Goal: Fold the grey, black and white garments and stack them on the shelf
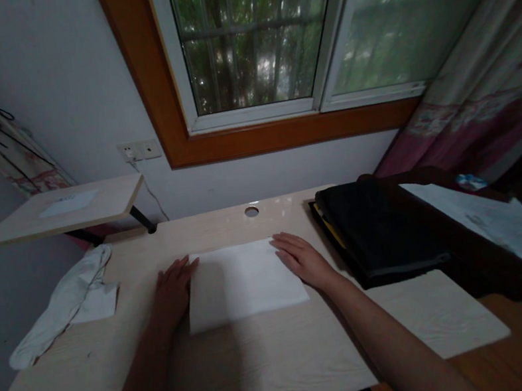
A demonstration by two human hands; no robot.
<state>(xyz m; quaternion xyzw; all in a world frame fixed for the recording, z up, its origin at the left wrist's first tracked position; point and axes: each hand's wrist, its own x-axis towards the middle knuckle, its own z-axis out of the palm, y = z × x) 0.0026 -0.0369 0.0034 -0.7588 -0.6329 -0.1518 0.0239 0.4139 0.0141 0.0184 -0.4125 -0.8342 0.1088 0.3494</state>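
A white sheet of paper (250,281) lies flat on the pale wooden desk (280,360), in front of me. At its far left corner rests my left hand (173,292), fingertips on the paper's edge and fingers stretched out. My right hand (304,260) lies over the far right corner with its fingers extended flat. Neither hand grips anything. A shadow falls across the paper's left part.
A black folder (377,225) lies to the right, on a dark surface with another sheet of paper (491,215). On the left are a crumpled white cloth (65,304) and a raised shelf (114,198). A round cable hole (252,212) sits near the desk's back edge.
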